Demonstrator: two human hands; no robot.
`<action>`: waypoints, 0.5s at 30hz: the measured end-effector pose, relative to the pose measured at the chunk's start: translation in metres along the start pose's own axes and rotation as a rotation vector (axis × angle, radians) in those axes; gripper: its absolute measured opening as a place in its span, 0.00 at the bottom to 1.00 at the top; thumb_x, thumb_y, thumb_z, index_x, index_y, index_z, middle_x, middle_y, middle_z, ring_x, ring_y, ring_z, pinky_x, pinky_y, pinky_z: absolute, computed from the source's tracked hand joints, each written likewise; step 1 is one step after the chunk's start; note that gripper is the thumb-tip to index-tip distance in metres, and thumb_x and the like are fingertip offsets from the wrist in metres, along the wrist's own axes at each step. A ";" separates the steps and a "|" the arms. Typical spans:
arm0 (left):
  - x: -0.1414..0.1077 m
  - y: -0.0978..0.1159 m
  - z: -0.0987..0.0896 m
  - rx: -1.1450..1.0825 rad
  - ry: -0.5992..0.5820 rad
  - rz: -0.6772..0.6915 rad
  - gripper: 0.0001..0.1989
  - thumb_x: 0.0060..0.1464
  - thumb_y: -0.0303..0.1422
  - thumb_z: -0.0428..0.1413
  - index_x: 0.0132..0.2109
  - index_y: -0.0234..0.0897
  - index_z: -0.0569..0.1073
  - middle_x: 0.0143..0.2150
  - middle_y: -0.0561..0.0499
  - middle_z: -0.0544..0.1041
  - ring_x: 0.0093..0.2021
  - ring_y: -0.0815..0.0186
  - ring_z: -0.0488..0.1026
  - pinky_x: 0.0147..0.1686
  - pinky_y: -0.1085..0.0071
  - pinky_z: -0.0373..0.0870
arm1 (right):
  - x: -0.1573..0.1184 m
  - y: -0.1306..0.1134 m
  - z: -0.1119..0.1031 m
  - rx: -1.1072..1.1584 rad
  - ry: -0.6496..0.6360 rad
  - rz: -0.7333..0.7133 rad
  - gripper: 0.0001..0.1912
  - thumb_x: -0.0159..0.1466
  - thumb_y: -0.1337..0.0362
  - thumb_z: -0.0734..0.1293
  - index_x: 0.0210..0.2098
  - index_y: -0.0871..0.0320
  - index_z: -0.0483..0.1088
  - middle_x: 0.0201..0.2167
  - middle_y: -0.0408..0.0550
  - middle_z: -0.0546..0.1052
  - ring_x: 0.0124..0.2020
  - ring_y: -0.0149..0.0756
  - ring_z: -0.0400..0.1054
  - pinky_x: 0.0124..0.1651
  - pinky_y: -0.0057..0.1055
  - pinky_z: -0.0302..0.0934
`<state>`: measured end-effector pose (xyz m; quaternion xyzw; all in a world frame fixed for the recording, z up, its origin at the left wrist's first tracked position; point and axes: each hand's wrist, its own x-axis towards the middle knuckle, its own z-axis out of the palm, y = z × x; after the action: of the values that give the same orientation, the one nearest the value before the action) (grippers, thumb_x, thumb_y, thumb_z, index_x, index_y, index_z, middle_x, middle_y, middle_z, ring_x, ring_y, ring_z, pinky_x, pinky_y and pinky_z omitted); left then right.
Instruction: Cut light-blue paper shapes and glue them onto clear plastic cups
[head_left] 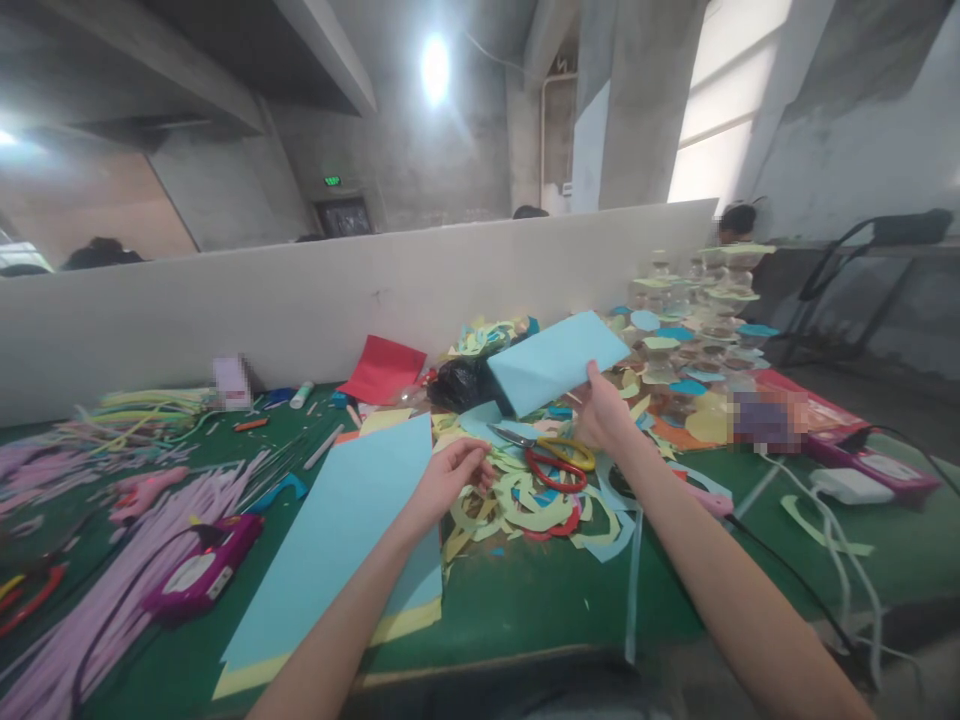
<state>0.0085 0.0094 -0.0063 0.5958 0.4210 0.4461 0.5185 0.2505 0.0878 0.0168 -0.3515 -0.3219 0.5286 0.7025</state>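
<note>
A folded sheet of light blue paper is raised above the table, pinched at its lower right corner between the thumb and fingers of my right hand. My left hand hovers over the right edge of a stack of blue and yellow paper sheets. Its fingers are loosely bent, and nothing shows between them. Scissors with red and yellow handles lie between my hands on a heap of cut paper scraps. The scissors touch neither hand.
On the left are purple strips, a magenta device with a cable and a pink glue gun. Red paper and a black plastic bag lie ahead. Stacked clear cups with paper pieces stand right, near white cables.
</note>
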 end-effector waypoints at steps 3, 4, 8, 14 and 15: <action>0.003 0.000 0.000 -0.040 0.089 0.062 0.28 0.45 0.51 0.60 0.45 0.35 0.68 0.35 0.48 0.77 0.32 0.65 0.75 0.32 0.69 0.72 | -0.014 0.013 0.011 -0.067 -0.162 0.054 0.15 0.67 0.52 0.60 0.42 0.54 0.71 0.43 0.48 0.80 0.49 0.42 0.73 0.51 0.40 0.69; 0.004 -0.001 -0.001 -0.029 0.140 0.073 0.28 0.44 0.52 0.60 0.45 0.34 0.69 0.34 0.48 0.77 0.32 0.65 0.74 0.31 0.69 0.72 | -0.020 0.018 0.016 -0.088 -0.220 0.080 0.16 0.67 0.51 0.60 0.42 0.55 0.72 0.43 0.50 0.80 0.48 0.43 0.73 0.52 0.40 0.69; 0.005 -0.004 -0.010 0.188 0.385 0.012 0.25 0.46 0.54 0.57 0.30 0.33 0.69 0.18 0.54 0.69 0.20 0.69 0.66 0.24 0.72 0.63 | -0.041 0.032 0.031 -0.197 -0.403 0.188 0.19 0.64 0.48 0.64 0.39 0.57 0.74 0.43 0.51 0.80 0.47 0.45 0.73 0.53 0.41 0.67; 0.003 -0.001 -0.010 0.267 0.475 0.003 0.21 0.47 0.50 0.58 0.24 0.35 0.68 0.14 0.54 0.68 0.18 0.69 0.64 0.21 0.74 0.58 | -0.032 0.021 0.029 -0.122 -0.333 0.134 0.16 0.65 0.51 0.63 0.36 0.57 0.74 0.40 0.51 0.80 0.46 0.43 0.73 0.53 0.40 0.66; 0.002 0.000 -0.009 0.255 0.460 0.005 0.20 0.46 0.49 0.58 0.25 0.34 0.69 0.15 0.55 0.68 0.18 0.69 0.64 0.21 0.74 0.58 | -0.026 0.017 0.026 -0.086 -0.266 0.122 0.16 0.66 0.52 0.62 0.36 0.56 0.73 0.39 0.50 0.81 0.45 0.42 0.73 0.52 0.40 0.67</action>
<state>0.0003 0.0139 -0.0057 0.5403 0.5790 0.5145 0.3288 0.2142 0.0695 0.0143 -0.3268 -0.4125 0.5978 0.6047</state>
